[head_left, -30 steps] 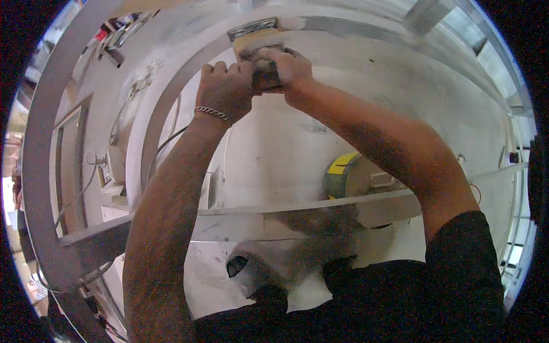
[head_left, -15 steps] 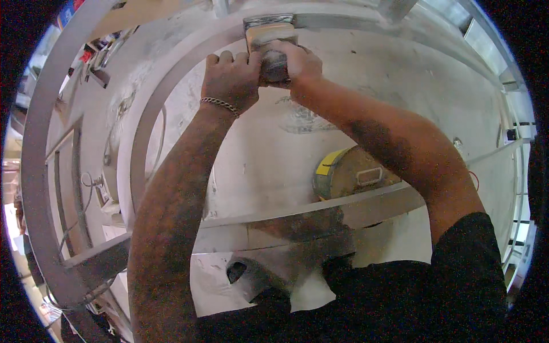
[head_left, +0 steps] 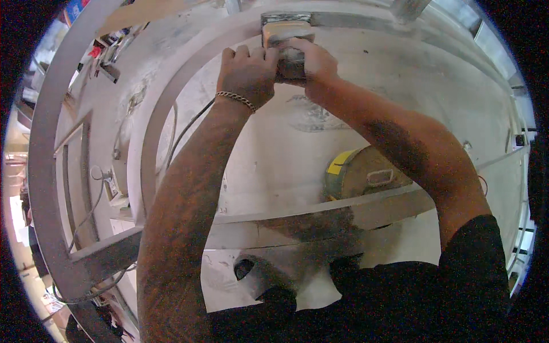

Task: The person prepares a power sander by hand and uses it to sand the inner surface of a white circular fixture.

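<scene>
At the top, a hand-held power sander [head_left: 286,30] with an orange upper part lies with its flat pad against the curved grey metal bar [head_left: 349,22]. My left hand [head_left: 247,73] closes round its left side, knuckles showing, a chain bracelet at the wrist. From the right, my right hand [head_left: 321,62] grips the sander's body, thumb over the top. The palms and most of the fingertips are hidden. A black cord [head_left: 191,127] runs down and left from behind my left wrist.
Nearer me, a straight metal crossbar [head_left: 274,230] spans the frame. Below it, on the pale floor, stands a round drum [head_left: 366,177] with a yellow label. At the left are a thick upright frame bar [head_left: 47,143] and a thin cable [head_left: 86,220]. Loose items [head_left: 108,48] lie at upper left.
The whole view has shifted slightly, so things sit further right in the picture. The black cord now shows beside my left forearm. Both hands keep their hold on the sander.
</scene>
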`<action>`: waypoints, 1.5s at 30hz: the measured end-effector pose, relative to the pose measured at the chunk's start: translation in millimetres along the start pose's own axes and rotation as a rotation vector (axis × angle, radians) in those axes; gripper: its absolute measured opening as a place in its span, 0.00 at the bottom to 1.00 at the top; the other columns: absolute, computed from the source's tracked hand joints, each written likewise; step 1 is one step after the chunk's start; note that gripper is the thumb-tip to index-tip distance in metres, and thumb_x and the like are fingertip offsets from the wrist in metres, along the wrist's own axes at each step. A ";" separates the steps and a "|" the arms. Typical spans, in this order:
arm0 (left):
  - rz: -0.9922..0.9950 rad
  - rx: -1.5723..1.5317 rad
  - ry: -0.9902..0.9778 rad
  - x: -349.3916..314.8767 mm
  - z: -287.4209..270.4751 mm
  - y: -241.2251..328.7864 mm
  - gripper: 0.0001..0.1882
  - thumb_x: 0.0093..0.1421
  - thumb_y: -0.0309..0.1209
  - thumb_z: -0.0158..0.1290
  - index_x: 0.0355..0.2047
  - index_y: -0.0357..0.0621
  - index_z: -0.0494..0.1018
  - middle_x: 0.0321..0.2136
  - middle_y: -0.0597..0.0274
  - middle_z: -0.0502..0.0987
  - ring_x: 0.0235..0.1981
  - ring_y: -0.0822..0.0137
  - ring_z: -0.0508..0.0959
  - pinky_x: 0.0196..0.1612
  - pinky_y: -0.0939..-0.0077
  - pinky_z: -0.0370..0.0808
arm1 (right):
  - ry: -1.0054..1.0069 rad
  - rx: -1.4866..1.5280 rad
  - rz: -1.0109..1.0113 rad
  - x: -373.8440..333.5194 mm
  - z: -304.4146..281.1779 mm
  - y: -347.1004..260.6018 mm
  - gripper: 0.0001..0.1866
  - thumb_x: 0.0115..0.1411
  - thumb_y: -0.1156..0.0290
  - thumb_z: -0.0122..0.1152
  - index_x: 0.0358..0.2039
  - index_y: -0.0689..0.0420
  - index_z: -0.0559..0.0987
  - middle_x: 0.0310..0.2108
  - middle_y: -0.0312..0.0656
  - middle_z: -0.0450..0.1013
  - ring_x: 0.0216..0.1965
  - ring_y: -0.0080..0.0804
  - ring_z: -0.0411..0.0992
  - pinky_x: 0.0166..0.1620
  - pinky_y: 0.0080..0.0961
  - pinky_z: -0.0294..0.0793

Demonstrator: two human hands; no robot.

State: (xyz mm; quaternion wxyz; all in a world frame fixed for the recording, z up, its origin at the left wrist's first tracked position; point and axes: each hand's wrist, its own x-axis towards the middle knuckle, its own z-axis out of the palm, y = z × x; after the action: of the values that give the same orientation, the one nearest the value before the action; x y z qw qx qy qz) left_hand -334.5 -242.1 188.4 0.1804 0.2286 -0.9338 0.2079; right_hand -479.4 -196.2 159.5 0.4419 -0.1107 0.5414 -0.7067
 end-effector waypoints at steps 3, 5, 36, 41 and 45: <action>-0.018 -0.023 -0.029 -9.9 -0.3 -6.6 0.12 0.49 0.33 0.58 0.35 0.50 0.73 0.27 0.64 0.78 0.33 0.60 0.77 0.40 0.58 0.68 | -0.050 -0.064 0.020 -2.0 5.0 6.5 0.21 0.53 0.63 0.64 0.44 0.59 0.76 0.38 0.45 0.76 0.34 0.38 0.79 0.37 0.39 0.85; -0.007 -0.012 -0.036 -13.5 0.1 -11.5 0.12 0.49 0.33 0.59 0.35 0.49 0.73 0.27 0.64 0.78 0.33 0.60 0.77 0.40 0.58 0.68 | -0.006 -0.097 0.039 -7.8 11.8 6.6 0.21 0.53 0.62 0.64 0.45 0.58 0.76 0.38 0.45 0.76 0.35 0.38 0.79 0.37 0.38 0.85; -0.096 -0.067 -0.128 -45.8 -6.7 -38.0 0.13 0.52 0.37 0.59 0.35 0.47 0.72 0.28 0.60 0.79 0.34 0.60 0.78 0.42 0.59 0.67 | -0.247 -0.111 0.010 -19.4 44.5 23.6 0.18 0.54 0.62 0.62 0.44 0.57 0.77 0.38 0.44 0.76 0.34 0.38 0.79 0.37 0.39 0.84; -0.089 -0.056 -0.158 -46.9 -17.0 -39.9 0.15 0.53 0.41 0.59 0.35 0.46 0.72 0.27 0.61 0.79 0.33 0.60 0.78 0.41 0.59 0.67 | -0.297 -0.308 -0.174 -10.9 42.7 26.1 0.21 0.51 0.62 0.66 0.44 0.59 0.76 0.38 0.44 0.76 0.33 0.38 0.79 0.34 0.36 0.84; -0.087 -0.086 -0.116 -57.2 -12.3 -45.2 0.16 0.53 0.42 0.59 0.34 0.46 0.72 0.25 0.61 0.79 0.32 0.60 0.78 0.40 0.59 0.67 | -0.282 -0.248 -0.066 -19.5 55.2 22.3 0.27 0.47 0.64 0.69 0.46 0.62 0.74 0.39 0.47 0.75 0.32 0.39 0.79 0.32 0.36 0.84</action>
State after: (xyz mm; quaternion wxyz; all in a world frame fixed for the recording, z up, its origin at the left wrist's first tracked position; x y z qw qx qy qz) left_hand -261.4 -252.8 187.9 0.1446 0.2728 -0.9399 0.1459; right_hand -421.6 -219.1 168.0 0.4732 -0.2798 0.5530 -0.6261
